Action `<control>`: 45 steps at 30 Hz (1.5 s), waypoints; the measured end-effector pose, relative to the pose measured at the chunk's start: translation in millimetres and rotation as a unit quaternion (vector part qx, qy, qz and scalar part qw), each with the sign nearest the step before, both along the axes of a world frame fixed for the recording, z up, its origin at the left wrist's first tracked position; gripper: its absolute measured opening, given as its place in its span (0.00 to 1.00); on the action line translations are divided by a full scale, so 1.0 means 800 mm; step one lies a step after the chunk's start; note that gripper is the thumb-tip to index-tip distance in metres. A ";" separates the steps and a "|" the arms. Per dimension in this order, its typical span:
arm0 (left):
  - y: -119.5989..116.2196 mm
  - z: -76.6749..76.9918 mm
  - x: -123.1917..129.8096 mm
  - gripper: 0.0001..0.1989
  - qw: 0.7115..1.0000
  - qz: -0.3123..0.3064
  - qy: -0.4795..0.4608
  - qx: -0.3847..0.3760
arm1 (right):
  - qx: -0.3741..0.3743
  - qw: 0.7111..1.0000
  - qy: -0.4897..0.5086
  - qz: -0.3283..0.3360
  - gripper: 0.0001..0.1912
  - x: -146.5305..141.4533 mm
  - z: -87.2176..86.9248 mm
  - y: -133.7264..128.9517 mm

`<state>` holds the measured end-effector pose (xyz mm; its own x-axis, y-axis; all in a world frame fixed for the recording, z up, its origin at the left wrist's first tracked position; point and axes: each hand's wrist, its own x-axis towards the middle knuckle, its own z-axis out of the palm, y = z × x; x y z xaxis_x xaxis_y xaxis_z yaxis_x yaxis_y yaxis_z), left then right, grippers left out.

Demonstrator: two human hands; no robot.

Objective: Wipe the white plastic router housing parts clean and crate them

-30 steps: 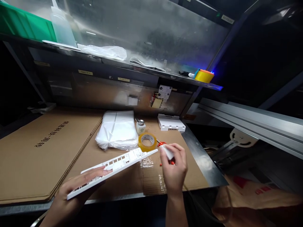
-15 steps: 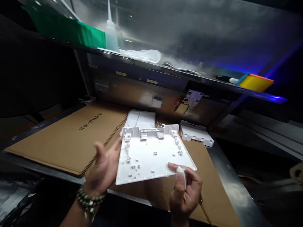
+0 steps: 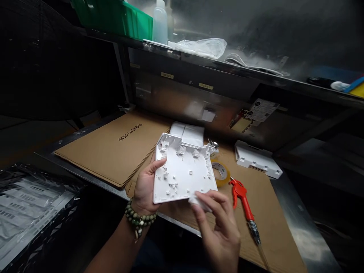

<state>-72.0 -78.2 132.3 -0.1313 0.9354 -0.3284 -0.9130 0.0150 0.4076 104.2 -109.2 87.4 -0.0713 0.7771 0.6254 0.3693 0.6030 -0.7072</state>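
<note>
A white plastic housing panel (image 3: 182,170) with small clips and posts on its inner face is held up over the bench. My left hand (image 3: 146,185) grips its left side, thumb on the face and the other fingers behind. Between the thumb and fingers of my right hand (image 3: 218,223) is a small white cloth (image 3: 200,201), close to the panel's lower right edge. Whether the cloth touches the panel I cannot tell. Beyond the panel lies a white folded sheet or pouch (image 3: 187,131), partly covered by it.
Cardboard sheets (image 3: 113,148) are stacked at the left. A tape roll (image 3: 220,172) and a red air blow gun (image 3: 241,195) lie right of the panel. Farther back sits a white box-shaped device (image 3: 257,159). A metal shelf (image 3: 241,68) crosses above; a crate of packed panels (image 3: 25,212) stands lower left.
My left hand has gone from open fingers beside the panel to gripping its left side. The panel has tilted, and my right hand has drawn off its corner with the cloth. The view has shifted.
</note>
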 end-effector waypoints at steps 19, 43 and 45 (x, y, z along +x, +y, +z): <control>-0.008 -0.005 0.009 0.40 0.996 0.019 0.037 0.074 | 0.049 0.991 -0.047 0.116 0.10 -0.055 0.013 -0.016; -0.020 -0.054 -0.077 0.41 0.995 0.017 0.022 -0.095 | -0.014 0.994 -0.080 -0.072 0.07 0.076 -0.044 0.041; -0.022 -0.056 -0.077 0.44 0.994 0.016 0.021 -0.108 | -0.030 0.990 -0.086 -0.104 0.06 0.083 -0.046 0.050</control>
